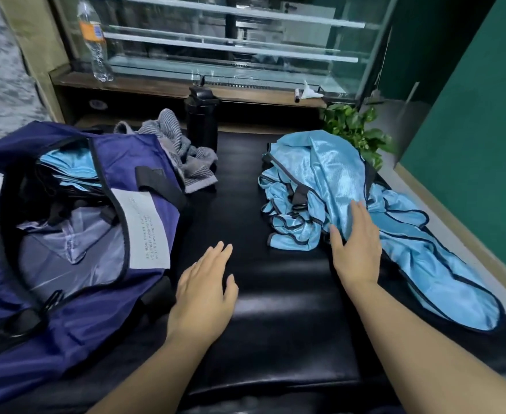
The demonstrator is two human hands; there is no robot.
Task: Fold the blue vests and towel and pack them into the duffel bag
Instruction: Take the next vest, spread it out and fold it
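My right hand [357,243] lies on the heap of blue vests [329,186] at the right of the black padded table [275,309], fingers straight, pressing the cloth, grip wide, nothing pinched; I judge it placed to draw off the next vest. My left hand [204,297] hovers flat beside the duffel bag [81,309], grip wide and empty. The bag gapes open at left, folded vests [66,168] already inside at its far end. The grey towel [180,150] sits crumpled behind the bag, unfolded. A black bottle [202,121] stands just beside the towel; a plant [356,127] crowds the heap's far edge.
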